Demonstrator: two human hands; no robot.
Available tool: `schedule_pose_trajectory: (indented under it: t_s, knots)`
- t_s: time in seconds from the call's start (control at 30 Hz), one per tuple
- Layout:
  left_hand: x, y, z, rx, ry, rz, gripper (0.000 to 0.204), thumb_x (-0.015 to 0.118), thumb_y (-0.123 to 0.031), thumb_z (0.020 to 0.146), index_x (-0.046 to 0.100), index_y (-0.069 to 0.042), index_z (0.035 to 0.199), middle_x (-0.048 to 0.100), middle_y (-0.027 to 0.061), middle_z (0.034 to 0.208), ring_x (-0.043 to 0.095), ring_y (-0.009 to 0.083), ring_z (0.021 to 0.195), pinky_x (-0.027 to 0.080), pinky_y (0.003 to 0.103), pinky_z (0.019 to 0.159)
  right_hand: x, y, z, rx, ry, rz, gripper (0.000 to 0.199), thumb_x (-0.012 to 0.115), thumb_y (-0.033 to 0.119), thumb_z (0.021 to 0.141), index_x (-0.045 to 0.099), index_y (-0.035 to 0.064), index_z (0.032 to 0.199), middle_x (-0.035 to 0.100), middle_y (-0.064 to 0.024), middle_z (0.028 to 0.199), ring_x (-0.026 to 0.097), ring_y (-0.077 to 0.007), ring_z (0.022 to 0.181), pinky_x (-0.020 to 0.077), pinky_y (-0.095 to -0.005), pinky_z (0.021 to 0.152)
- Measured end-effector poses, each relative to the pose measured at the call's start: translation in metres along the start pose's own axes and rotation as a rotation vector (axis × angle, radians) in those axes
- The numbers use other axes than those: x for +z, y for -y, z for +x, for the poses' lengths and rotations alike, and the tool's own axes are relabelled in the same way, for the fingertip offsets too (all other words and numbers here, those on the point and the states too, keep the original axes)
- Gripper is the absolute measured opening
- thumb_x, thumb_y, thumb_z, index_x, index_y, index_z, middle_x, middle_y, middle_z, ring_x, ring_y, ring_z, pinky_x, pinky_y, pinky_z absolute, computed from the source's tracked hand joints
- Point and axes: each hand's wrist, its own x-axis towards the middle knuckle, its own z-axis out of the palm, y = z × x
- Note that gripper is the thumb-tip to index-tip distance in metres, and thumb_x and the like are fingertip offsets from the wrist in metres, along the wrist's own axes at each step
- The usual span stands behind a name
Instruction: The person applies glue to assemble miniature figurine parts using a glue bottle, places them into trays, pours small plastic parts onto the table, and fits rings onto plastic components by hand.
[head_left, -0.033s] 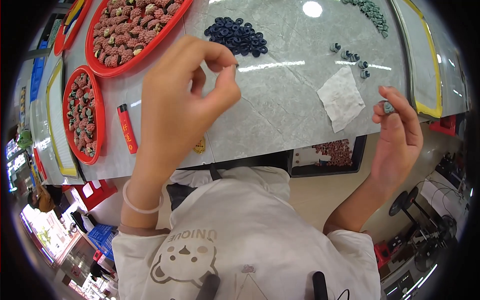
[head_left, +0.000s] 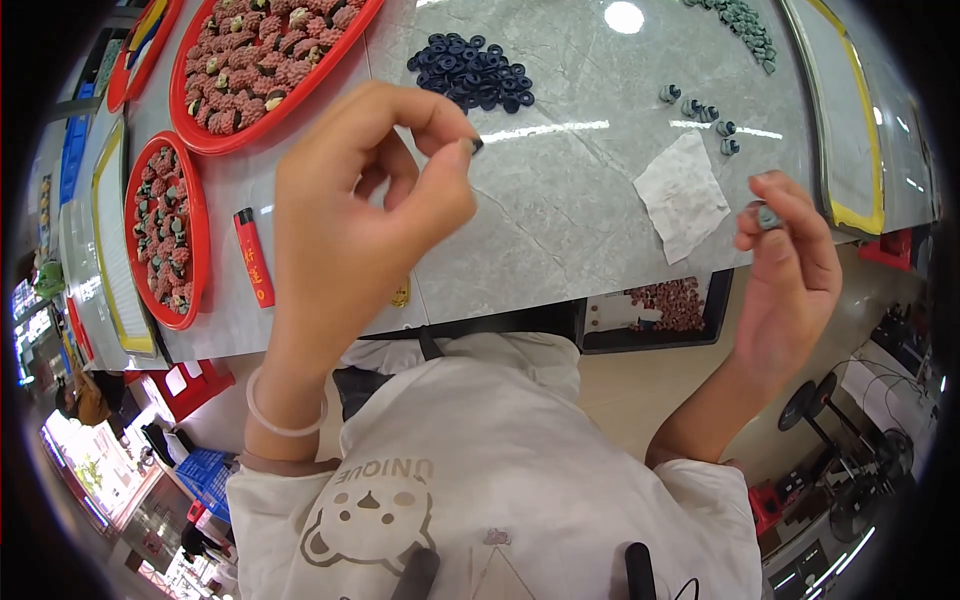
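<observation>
Over the grey table, my left hand [head_left: 350,215] pinches a small dark piece [head_left: 477,145] between thumb and forefinger; only its edge shows. It resembles the navy rings [head_left: 470,75] heaped just beyond that hand. At the right, my right hand [head_left: 795,265] grips a small grey-green piece [head_left: 768,217] with thumb and fingertips, above the table's near edge. Left of it lies a crumpled white tissue [head_left: 683,197]. Several grey-green pieces with dark bands [head_left: 707,114] stand beyond the tissue. Farther back is a pile of plain green pieces [head_left: 740,35].
Two red trays of pink, clustered pieces stand at the left, one large [head_left: 180,115] and one smaller [head_left: 203,250]. A red lighter [head_left: 254,258] lies beside my left wrist. Below the table edge sits a black tray [head_left: 655,342] with reddish pieces. A yellow-edged panel [head_left: 858,215] borders the right.
My left hand has come slightly nearer and left, and more of the dark piece shows at its fingertips. My right hand has shifted a little left, still holding the grey-green piece.
</observation>
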Motion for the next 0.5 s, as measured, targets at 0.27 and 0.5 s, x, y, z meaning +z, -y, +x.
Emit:
schedule_pose_trajectory:
  t_s: [0.27, 0.5]
  knots:
    - [0.005, -0.037, -0.027, -0.402, 0.097, -0.962, 0.021, 0.056, -0.019, 0.077, 0.050, 0.000, 0.082, 0.044, 0.0048, 0.078, 0.038, 0.0037, 0.057, 0.028, 0.015, 0.047, 0.076, 0.004, -0.004, 0.076, 0.312, 0.265, 0.023, 0.064, 0.003, 0.073, 0.056, -0.0047, 0.093, 0.054, -0.0168, 0.090, 0.057, -0.0178, 0.071, 0.0493, -0.0238, 0.057]
    - [0.006, -0.035, -0.032, -0.242, 0.020, -0.802, 0.018, 0.055, -0.016, 0.078, 0.050, -0.001, 0.085, 0.044, 0.0039, 0.081, 0.039, 0.0061, 0.065, 0.031, 0.017, 0.052, 0.085, 0.010, -0.004, 0.090, 0.261, 0.299, 0.023, 0.064, -0.011, 0.066, 0.053, -0.0047, 0.085, 0.056, -0.0197, 0.087, 0.059, -0.0197, 0.073, 0.0523, -0.0247, 0.059]
